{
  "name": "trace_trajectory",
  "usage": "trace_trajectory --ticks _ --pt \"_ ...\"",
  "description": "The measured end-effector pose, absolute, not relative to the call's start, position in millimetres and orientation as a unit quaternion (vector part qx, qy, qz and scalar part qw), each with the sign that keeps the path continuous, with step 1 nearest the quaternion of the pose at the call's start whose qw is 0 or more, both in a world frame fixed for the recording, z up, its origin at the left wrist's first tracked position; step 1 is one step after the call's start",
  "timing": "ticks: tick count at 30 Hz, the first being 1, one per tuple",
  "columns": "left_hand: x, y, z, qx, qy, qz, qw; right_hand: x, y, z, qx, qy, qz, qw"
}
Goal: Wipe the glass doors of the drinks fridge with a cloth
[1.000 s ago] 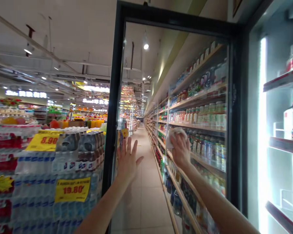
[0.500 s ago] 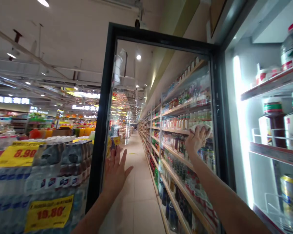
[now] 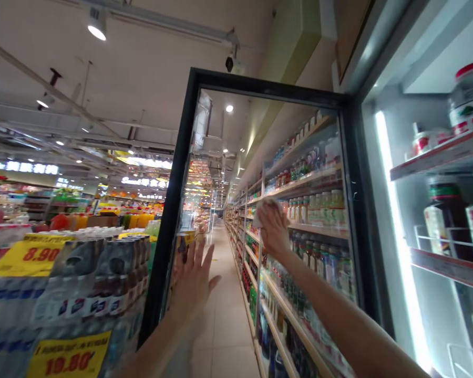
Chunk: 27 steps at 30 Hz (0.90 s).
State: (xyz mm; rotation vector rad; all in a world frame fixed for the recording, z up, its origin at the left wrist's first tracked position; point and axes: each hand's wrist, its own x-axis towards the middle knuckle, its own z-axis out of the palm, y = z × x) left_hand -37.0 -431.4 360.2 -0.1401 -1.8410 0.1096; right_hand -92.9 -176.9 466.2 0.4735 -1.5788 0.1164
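A black-framed glass cooler door (image 3: 169,210) stands swung open in front of me. My left hand (image 3: 193,281) lies flat against the glass near its left frame, fingers spread. My right hand (image 3: 274,228) presses a white cloth (image 3: 260,212) against the pane higher up, near its middle, fingers closed over it. Through the glass I see a long aisle with drink shelves.
The lit cooler interior (image 3: 449,210) on the right holds bottles on wire-fronted shelves. Stacked packs of bottled water (image 3: 63,294) with yellow price signs stand at the left. A tiled aisle (image 3: 224,315) runs ahead beside long shelves of drinks (image 3: 311,210).
My right hand with the cloth has swept left across the glass from the door's right side. The left hand stays flat on the pane. The view has tilted upward.
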Motion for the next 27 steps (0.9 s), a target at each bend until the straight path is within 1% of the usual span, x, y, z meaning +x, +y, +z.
trace_trajectory --ticks 1,2,3,4,7,8,9,10,12,14,15,16,17,20,21,22,23,25,27 --pt "-35 -430 367 -0.061 -0.800 0.050 0.595 -90 -179 466 0.264 -0.710 0.002 0.652" --pt "-34 -429 374 -0.060 -0.804 0.051 0.590 -88 -177 468 0.285 -0.715 -0.018 0.638" --pt "-33 -429 378 -0.059 -0.806 0.051 0.587 -87 -169 471 0.268 -0.720 -0.003 0.641" --pt "-33 -429 381 -0.059 -0.806 0.051 0.587 -86 -159 476 0.215 -0.722 0.042 0.656" --pt "-32 -428 381 -0.055 -0.809 0.054 0.583 -89 -128 494 -0.010 -0.682 0.224 0.696" --pt "-32 -428 380 -0.054 -0.811 0.052 0.580 -91 -125 498 -0.047 -0.670 0.251 0.697" --pt "-32 -428 379 -0.054 -0.813 0.050 0.578 -92 -127 498 -0.051 -0.669 0.252 0.698" --pt "-32 -428 379 -0.054 -0.814 0.047 0.576 -92 -134 496 -0.021 -0.677 0.227 0.699" --pt "-32 -428 378 -0.054 -0.816 0.044 0.573 -92 -156 486 0.107 -0.702 0.122 0.694" --pt "-31 -428 380 -0.049 -0.819 0.046 0.570 -92 -174 476 0.247 -0.708 -0.004 0.661" --pt "-30 -427 381 -0.045 -0.822 0.049 0.566 -91 -177 475 0.285 -0.707 -0.041 0.646" --pt "-29 -426 382 -0.041 -0.825 0.052 0.562 -91 -176 477 0.290 -0.709 -0.047 0.641" --pt "-29 -425 383 -0.038 -0.828 0.054 0.557 -90 -172 482 0.261 -0.713 -0.020 0.651" --pt "-27 -423 382 -0.032 -0.831 0.052 0.553 -89 -154 504 0.086 -0.697 0.155 0.695" --pt "-27 -424 381 -0.032 -0.831 0.049 0.554 -89 -154 510 0.060 -0.689 0.192 0.696" --pt "-27 -424 380 -0.034 -0.829 0.047 0.557 -89 -158 512 0.068 -0.689 0.206 0.691" --pt "-28 -425 378 -0.038 -0.825 0.043 0.562 -88 -167 510 0.107 -0.697 0.198 0.680" --pt "-31 -424 378 -0.053 -0.808 0.024 0.586 -85 -195 496 0.235 -0.718 0.150 0.638" --pt "-35 -419 385 -0.083 -0.771 -0.011 0.631 -82 -226 472 0.337 -0.721 0.134 0.591"
